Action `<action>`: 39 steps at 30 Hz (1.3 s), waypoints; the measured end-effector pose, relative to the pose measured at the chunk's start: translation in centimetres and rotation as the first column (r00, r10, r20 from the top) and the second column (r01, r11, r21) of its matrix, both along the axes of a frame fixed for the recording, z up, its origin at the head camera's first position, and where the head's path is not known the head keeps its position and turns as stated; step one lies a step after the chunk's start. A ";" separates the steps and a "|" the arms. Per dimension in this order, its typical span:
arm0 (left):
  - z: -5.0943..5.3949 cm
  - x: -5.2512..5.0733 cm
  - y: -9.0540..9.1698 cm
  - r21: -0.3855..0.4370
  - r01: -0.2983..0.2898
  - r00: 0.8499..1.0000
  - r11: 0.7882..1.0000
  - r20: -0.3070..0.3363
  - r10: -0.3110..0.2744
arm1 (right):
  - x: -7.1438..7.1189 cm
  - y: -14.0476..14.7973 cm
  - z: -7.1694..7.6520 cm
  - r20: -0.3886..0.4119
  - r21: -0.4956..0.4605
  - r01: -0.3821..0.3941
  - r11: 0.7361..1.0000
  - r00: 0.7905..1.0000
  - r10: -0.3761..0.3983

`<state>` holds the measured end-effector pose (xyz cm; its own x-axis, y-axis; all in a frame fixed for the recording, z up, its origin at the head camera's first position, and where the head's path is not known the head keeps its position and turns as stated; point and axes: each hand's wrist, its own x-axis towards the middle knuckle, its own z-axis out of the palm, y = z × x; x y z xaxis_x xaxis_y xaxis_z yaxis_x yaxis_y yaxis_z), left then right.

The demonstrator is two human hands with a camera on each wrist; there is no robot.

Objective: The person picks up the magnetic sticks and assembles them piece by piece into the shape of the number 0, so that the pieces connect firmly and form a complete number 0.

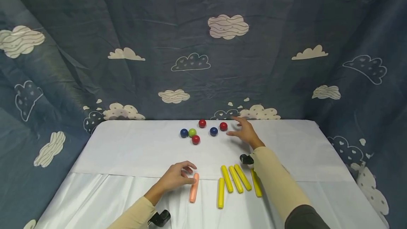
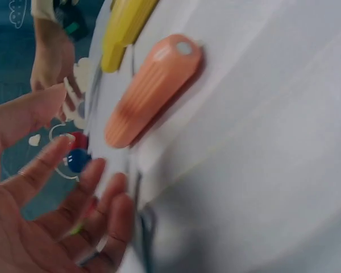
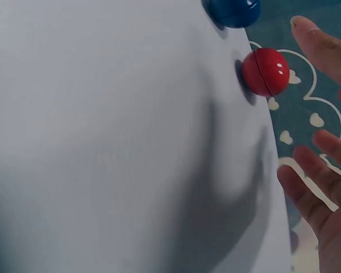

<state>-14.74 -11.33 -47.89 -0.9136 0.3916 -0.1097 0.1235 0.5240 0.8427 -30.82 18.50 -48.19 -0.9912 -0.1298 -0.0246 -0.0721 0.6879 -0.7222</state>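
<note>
A salmon-orange ribbed stick (image 1: 194,188) lies on the white table in the head view. Beside its upper end is my left hand (image 1: 176,176), fingers loosely bent; the left wrist view shows a gap between them and the stick (image 2: 153,91). At the table's far side my right hand (image 1: 245,133) reaches with thumb and fingers spread, nothing between them. The closest thing to it is a glossy red ball (image 1: 223,126), and the right wrist view shows that red ball (image 3: 265,71) untouched. A blue ball (image 1: 213,131) sits just left of it.
Farther left are two red balls, one of them at the front (image 1: 195,139), a green ball (image 1: 192,132) and another blue ball (image 1: 184,133). Several yellow sticks (image 1: 235,179) lie near the right forearm. A dark cloud-patterned curtain (image 1: 159,45) hangs behind the white table (image 1: 133,151).
</note>
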 end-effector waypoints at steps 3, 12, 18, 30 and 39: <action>-0.5 0.0 0.5 0.007 -0.013 1.000 1.000 -0.022 0.013 | -0.6 -0.6 -0.5 0.024 -0.073 0.002 0.997 1.000 0.000; -1.7 0.5 1.7 -0.038 -0.027 0.997 0.999 -0.069 0.025 | -1.6 -2.0 -1.8 0.008 -0.137 0.009 0.991 1.000 -0.008; -2.0 0.9 2.0 -0.182 -0.031 0.995 0.983 -0.098 0.013 | -1.8 -2.4 -2.4 0.014 -0.121 0.033 0.992 0.999 -0.031; -1.7 1.1 2.4 -0.316 -0.014 0.994 0.949 -0.108 -0.022 | -2.2 -3.3 -3.2 -0.026 -0.091 0.100 0.991 0.994 -0.102; -1.7 0.8 1.9 -0.266 0.018 0.994 0.964 -0.099 -0.046 | -2.4 -3.8 -3.2 0.017 -0.122 0.142 0.982 0.990 -0.141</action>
